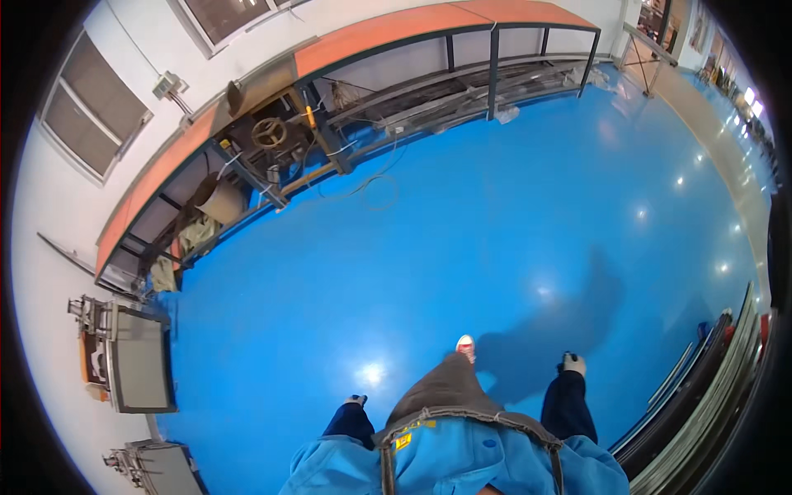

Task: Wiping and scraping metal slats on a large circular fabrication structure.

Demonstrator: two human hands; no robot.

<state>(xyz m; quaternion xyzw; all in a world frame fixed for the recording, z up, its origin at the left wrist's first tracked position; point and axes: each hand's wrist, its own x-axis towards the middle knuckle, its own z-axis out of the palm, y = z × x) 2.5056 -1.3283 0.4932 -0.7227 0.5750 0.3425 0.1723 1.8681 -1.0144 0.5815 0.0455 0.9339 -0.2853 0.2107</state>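
My left hand [356, 400] hangs low beside my body, mostly covered by its dark blue sleeve. Dark patches show on its fingers, too small to read. Farther out on the other side, my right hand [575, 364] hangs over the blue floor, with something black about its fingers. Neither hand visibly touches anything around it. Between them are a brown apron [441, 388] over my light blue shirt [462, 450] and the tip of one red and white shoe [466, 346].
A long orange-topped workbench [396, 37] lines the wall, with a handwheel machine [269, 133], a bucket [221, 200] and metal bars under it. Grey metal equipment [144, 360] stands at the left. Long bars and profiles [701, 408] lie at the lower right. A cable [367, 183] trails on the floor.
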